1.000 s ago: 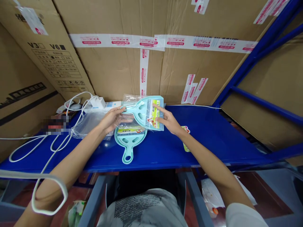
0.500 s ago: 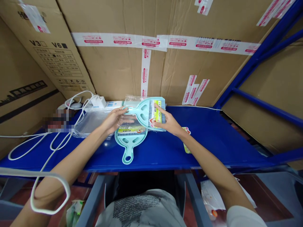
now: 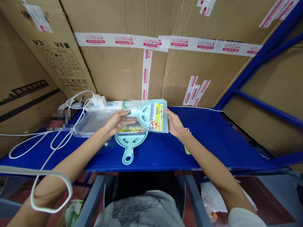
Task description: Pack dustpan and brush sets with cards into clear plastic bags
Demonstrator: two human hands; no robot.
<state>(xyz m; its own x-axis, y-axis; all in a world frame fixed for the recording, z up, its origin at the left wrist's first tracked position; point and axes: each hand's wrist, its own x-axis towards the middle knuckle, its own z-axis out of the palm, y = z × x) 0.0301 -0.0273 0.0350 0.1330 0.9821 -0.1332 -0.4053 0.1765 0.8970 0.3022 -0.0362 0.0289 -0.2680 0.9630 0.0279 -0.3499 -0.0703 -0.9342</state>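
A mint-green dustpan and brush set [image 3: 145, 116] with a yellow-green label [image 3: 159, 117] is held level above the blue table, its handle pointing left. Clear plastic film lies around and beneath it. My left hand [image 3: 119, 121] is closed on the handle end and the film, fingers partly behind it. At the pan's wide right edge, my right hand [image 3: 174, 122] grips the rim, some fingers hidden behind. A second mint dustpan and brush set [image 3: 131, 140] lies below on the table, handle toward me, its upper part covered by the film and the held set.
Clear plastic bags [image 3: 91, 123] lie left on the blue table [image 3: 210, 135], beside white cables [image 3: 50, 142] and a white plug adapter [image 3: 99, 101]. A small label card [image 3: 187, 150] is partly behind my right forearm. Cardboard boxes [image 3: 118, 69] wall the back; a blue frame [image 3: 248, 66] stands right.
My right hand has shifted from over the label to the pan's right edge, uncovering the label. The held set has moved slightly right and down. The set on the table stays put.
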